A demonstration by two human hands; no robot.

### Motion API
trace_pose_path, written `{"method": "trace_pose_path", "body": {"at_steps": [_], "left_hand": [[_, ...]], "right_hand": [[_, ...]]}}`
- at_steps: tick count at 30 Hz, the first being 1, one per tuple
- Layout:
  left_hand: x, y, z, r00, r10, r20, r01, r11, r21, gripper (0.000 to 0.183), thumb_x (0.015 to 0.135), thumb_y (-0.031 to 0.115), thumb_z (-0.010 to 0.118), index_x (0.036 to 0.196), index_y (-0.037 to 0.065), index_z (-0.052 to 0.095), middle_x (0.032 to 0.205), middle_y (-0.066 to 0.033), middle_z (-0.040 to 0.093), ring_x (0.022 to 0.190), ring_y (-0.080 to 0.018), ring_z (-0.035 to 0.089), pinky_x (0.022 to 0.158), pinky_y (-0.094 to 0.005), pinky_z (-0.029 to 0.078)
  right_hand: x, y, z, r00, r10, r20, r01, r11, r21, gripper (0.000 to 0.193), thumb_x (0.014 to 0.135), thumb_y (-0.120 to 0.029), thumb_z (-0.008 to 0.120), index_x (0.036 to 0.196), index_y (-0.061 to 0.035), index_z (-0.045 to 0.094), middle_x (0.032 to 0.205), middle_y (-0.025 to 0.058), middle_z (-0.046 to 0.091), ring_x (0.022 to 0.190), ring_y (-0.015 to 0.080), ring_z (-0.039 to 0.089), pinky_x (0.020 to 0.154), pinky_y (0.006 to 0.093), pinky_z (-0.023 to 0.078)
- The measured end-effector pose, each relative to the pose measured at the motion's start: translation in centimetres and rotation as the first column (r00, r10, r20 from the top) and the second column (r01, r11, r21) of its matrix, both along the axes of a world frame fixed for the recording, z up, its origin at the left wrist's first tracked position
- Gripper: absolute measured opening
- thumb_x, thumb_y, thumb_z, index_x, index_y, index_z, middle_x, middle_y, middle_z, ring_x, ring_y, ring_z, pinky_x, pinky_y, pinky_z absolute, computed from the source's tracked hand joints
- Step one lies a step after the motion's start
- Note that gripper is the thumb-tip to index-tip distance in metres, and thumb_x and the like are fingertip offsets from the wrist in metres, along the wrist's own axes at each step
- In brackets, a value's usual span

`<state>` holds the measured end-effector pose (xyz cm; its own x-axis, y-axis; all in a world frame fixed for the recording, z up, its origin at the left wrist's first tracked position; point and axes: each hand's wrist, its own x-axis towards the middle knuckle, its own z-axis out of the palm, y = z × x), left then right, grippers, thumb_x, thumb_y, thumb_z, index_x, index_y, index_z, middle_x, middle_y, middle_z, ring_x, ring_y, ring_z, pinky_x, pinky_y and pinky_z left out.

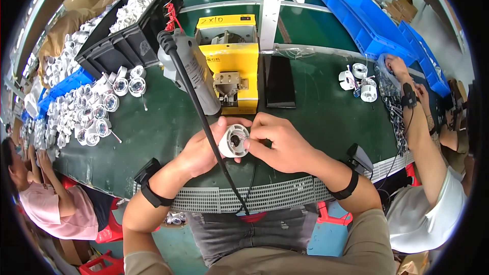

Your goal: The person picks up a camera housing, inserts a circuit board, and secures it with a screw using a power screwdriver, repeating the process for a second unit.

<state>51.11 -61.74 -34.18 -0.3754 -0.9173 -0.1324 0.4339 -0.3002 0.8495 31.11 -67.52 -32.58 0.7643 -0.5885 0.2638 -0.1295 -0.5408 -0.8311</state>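
Note:
My left hand [202,147] is wrapped round a white cylindrical housing [227,147], held just above the green worktable [168,127] in front of me. The housing's open end faces right and shows a dark part inside. At that rim, the thumb and forefinger of my right hand [280,142] are pinched together; whatever they grip is too small to make out. A black cable [196,102] crosses in front of my left hand. Beyond my hands stands a yellow fixture [245,69] with a metal clamp block, beside a grey cylindrical tool [201,81].
Many white housings [94,112] are heaped at the left beside a black crate [122,40]. A dark phone-like slab [279,82] lies right of the fixture. Several housings [368,90] sit near a co-worker's hand [397,66] at the right. Blue bins [361,20] stand behind.

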Motion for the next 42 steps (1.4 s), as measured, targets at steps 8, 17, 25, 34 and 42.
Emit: {"method": "trace_pose_path", "body": {"at_steps": [8,17,25,34,42], "left_hand": [[-0.4,0.0,-0.2,0.985,0.171,0.012,-0.169,0.982,-0.088,0.051,0.102,0.038,0.038,0.131,-0.003,0.045,0.103,-0.0085,0.063,0.086,-0.0166,0.063,0.077,-0.0299,0.052],[0.0,0.3,-0.9,0.975,0.212,0.072,-0.186,0.945,-0.269,0.045,0.101,0.031,0.042,0.136,0.003,0.041,0.128,-0.0122,0.053,0.114,-0.0222,0.056,0.096,-0.0380,0.048],[-0.3,0.7,-0.8,0.983,0.157,0.100,-0.121,0.947,-0.299,0.048,0.101,0.026,0.044,0.143,0.004,0.034,0.131,-0.0058,0.052,0.103,-0.0109,0.052,0.083,-0.0249,0.043],[-1.1,1.1,-1.0,0.969,0.172,0.176,-0.092,0.917,-0.388,0.057,0.102,0.031,0.038,0.149,0.004,0.018,0.133,-0.0079,0.046,0.106,-0.0125,0.048,0.088,-0.0255,0.040],[-0.6,0.6,-0.2,0.940,0.175,0.293,-0.078,0.946,-0.316,0.055,0.098,0.017,0.052,0.144,0.000,0.027,0.123,-0.0080,0.053,0.109,-0.0150,0.054,0.094,-0.0298,0.046]], "right_hand": [[-0.4,-1.0,1.2,0.964,-0.159,0.215,0.234,0.890,-0.391,0.026,0.069,-0.007,0.079,0.089,-0.0051,0.063,0.085,0.0074,0.058,0.076,0.0215,0.061,0.065,0.0311,0.049],[-1.2,-0.8,1.5,0.995,-0.050,0.081,0.024,0.956,0.291,0.017,0.085,-0.004,0.068,0.101,0.0030,0.066,0.088,0.0084,0.066,0.068,0.0108,0.065,0.057,0.0220,0.051],[0.6,0.6,0.6,0.945,-0.155,0.286,0.052,0.939,0.339,0.017,0.085,-0.004,0.067,0.101,0.0005,0.067,0.085,0.0062,0.064,0.065,0.0106,0.063,0.059,0.0236,0.052],[1.4,0.8,0.1,0.918,-0.223,0.328,0.278,0.952,-0.131,0.028,0.073,0.002,0.076,0.100,0.0005,0.065,0.091,0.0075,0.062,0.089,0.0156,0.064,0.074,0.0285,0.054],[1.4,-0.8,-1.1,0.955,-0.167,0.244,0.179,0.983,-0.028,0.022,0.078,0.002,0.072,0.099,0.0028,0.065,0.100,0.0106,0.063,0.087,0.0158,0.064,0.072,0.0263,0.055]]}}
